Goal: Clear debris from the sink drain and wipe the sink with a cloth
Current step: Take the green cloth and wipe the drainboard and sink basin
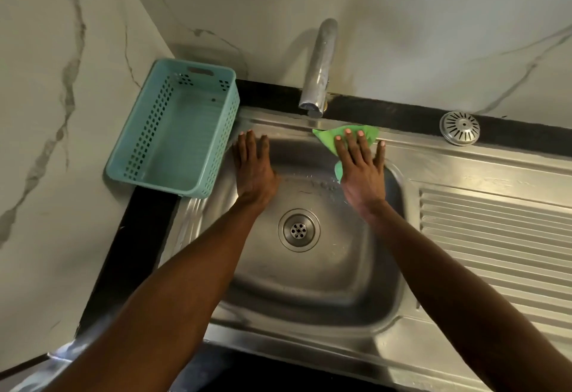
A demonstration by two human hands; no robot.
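A stainless steel sink point(309, 292) fills the middle of the head view, with its round drain point(298, 230) at the basin's centre and no debris visible in it. My right hand point(360, 165) lies flat with straight fingers on a green cloth point(328, 139), pressing it against the basin's far wall and back rim under the tap. My left hand point(253, 165) rests flat with straight fingers on the far left wall of the basin, holding nothing. Most of the cloth is hidden under my right hand.
A chrome tap point(318, 66) rises behind the sink. A teal perforated basket point(176, 131) stands on the counter at the left. The metal drain strainer point(459, 128) lies on the back ledge at the right. A ribbed drainboard point(495, 237) spreads to the right.
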